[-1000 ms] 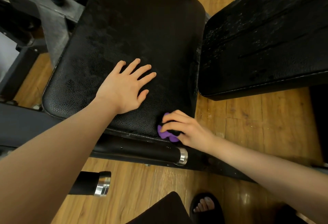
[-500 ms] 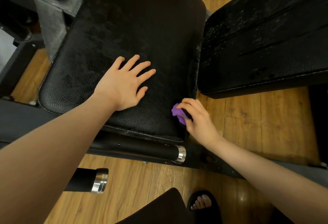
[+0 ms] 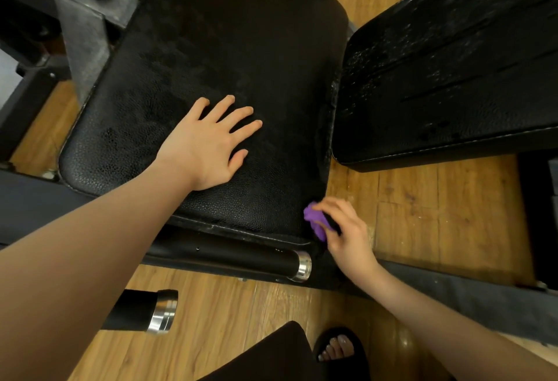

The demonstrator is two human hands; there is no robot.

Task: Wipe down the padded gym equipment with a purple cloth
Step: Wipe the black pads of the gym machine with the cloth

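A black padded seat [image 3: 229, 57] fills the middle of the view. My left hand [image 3: 208, 145] lies flat on its near half, fingers spread. My right hand [image 3: 347, 229] grips a bunched purple cloth [image 3: 315, 220] and presses it against the seat's near right corner, on the side edge. A second black pad [image 3: 447, 72] stands to the right, its surface speckled with pale marks.
A black bar with a chrome end cap [image 3: 302, 266] runs under the seat's front edge. Another chrome-capped bar [image 3: 163, 311] sticks out lower left. A grey metal frame [image 3: 87, 27] rises at upper left. My sandalled foot [image 3: 338, 347] rests on the wooden floor [image 3: 437, 217].
My right hand has carried the cloth from the seat's front edge round to its right corner and side. The left hand has stayed flat on the pad.
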